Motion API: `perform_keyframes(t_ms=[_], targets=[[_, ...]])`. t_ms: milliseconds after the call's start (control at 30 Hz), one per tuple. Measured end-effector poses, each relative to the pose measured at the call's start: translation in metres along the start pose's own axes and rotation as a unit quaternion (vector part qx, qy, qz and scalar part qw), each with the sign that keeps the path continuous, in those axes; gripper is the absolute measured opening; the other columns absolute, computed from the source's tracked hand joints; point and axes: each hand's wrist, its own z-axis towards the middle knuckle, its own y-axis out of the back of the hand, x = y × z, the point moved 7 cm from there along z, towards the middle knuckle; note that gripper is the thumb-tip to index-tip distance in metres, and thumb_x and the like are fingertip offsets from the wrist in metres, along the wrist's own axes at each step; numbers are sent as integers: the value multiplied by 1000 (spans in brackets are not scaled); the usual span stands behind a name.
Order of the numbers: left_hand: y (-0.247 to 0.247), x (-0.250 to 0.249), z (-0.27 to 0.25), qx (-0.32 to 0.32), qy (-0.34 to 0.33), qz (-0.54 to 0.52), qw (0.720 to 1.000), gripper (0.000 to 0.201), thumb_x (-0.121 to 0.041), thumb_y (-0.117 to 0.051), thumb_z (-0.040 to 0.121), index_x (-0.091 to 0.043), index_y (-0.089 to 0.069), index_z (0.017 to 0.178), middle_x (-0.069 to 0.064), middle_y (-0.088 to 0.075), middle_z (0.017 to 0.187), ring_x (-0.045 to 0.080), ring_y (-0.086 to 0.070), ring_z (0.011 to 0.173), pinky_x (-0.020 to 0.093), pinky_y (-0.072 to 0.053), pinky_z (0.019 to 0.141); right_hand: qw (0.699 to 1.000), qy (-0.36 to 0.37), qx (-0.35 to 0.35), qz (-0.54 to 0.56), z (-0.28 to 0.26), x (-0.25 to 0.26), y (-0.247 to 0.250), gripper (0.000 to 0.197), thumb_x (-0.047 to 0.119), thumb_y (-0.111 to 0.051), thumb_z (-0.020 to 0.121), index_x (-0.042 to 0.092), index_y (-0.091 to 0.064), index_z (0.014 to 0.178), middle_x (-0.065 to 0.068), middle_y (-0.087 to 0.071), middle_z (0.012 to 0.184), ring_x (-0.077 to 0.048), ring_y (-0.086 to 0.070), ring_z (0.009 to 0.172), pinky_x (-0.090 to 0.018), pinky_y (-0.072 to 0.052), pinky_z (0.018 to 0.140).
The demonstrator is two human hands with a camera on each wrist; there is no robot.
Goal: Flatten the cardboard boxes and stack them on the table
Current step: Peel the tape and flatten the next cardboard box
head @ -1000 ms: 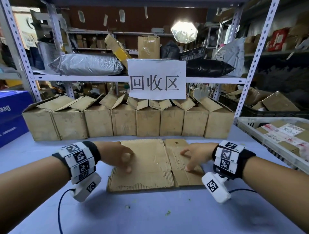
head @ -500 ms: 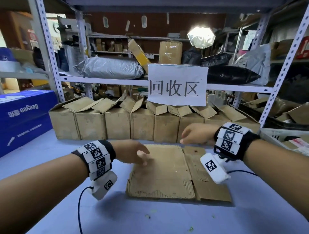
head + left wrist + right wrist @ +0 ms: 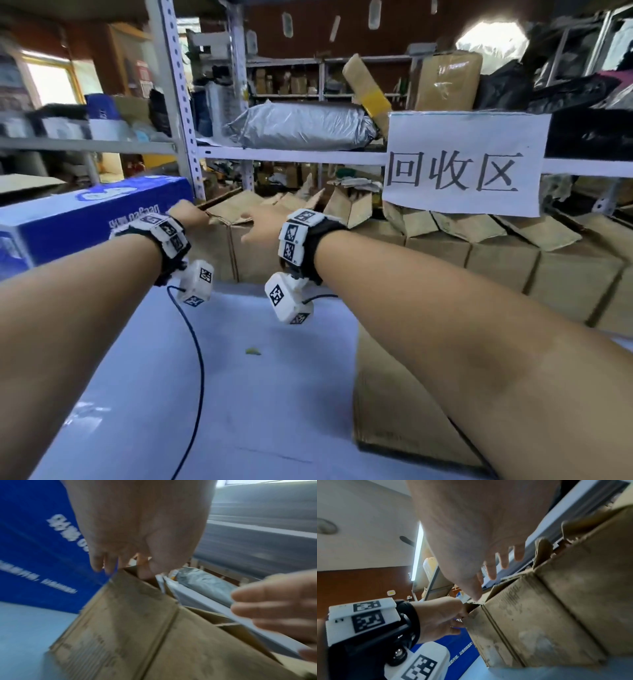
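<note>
Both hands at leftmost box (image 3: 219, 246) (upright)

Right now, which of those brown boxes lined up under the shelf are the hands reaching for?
The leftmost box in the row, next to the blue carton. The left hand is at its top edge and the right hand hovers over it; the other boxes are untouched.

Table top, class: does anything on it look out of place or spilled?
Yes. A small greenish scrap lies loose on the blue table, apart from the flattened cardboard; it looks like stray debris. What it is cannot be told.
</note>
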Motion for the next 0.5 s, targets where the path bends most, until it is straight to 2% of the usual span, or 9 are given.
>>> perform_keyframes(t_ms=[100, 167, 233, 300, 367, 433, 500], targets=[[-5, 18, 13, 17, 2, -60, 998, 41, -31, -62, 100, 7, -69, 114, 28, -67, 117, 42, -64, 110, 47, -53, 92, 999, -18, 2, 49, 20, -6, -29, 51, 31, -61, 94, 14, -53, 142, -11, -56, 141, -31, -53, 129, -38, -44, 106], [-5, 24, 15, 20, 11, -91, 996, 41, -35, -63, 98, 4, -70, 112, 26, -68, 113, 43, -66, 106, 51, -57, 92, 999, -24, -2, 23, 29, -9, -34, 47, 35, -60, 94, 15, -58, 136, -12, -58, 137, -33, -52, 128, -41, -43, 106], [-2, 26, 14, 16, 4, -97, 995, 36, -32, -62, 99, 0, -72, 111, 24, -70, 109, 42, -67, 102, 53, -58, 91, 998, -47, -11, -30, 36, -11, -33, 44, 46, -59, 93, 17, -65, 126, -11, -58, 132, -34, -51, 127, -44, -38, 109], [7, 29, 14, -21, -3, -80, 997, 31, -29, -56, 103, -5, -72, 115, 23, -70, 107, 41, -68, 97, 51, -58, 91, 996, -71, 1, -46, 40, -12, -30, 46, 55, -53, 93, 18, -66, 117, -13, -54, 135, -37, -47, 128, -48, -35, 109], [23, 30, 12, -79, 0, -69, 995, 33, -29, -52, 105, -5, -69, 119, 24, -69, 111, 41, -67, 101, 46, -56, 92, 996, -82, 18, -19, 44, -13, -27, 47, 59, -47, 94, 19, -66, 110, -15, -51, 138, -39, -48, 127, -47, -38, 105], [43, 23, 6, -132, -10, -57, 990, 36, -29, -49, 105, -3, -68, 121, 26, -67, 118, 44, -63, 110, 45, -49, 91, 996, -82, 21, 36, 42, -10, -18, 59, 61, -45, 95, 15, -61, 129, -15, -53, 141, -37, -51, 128, -41, -42, 102], [65, 6, -4, -174, -37, -53, 983, 37, -29, -47, 106, -2, -68, 121, 29, -66, 122, 46, -60, 115, 46, -47, 93, 991, -76, 7, 114, 37, -3, -6, 69, 60, -45, 98, 8, -50, 143, -16, -52, 144, -35, -50, 132, -39, -43, 105]])
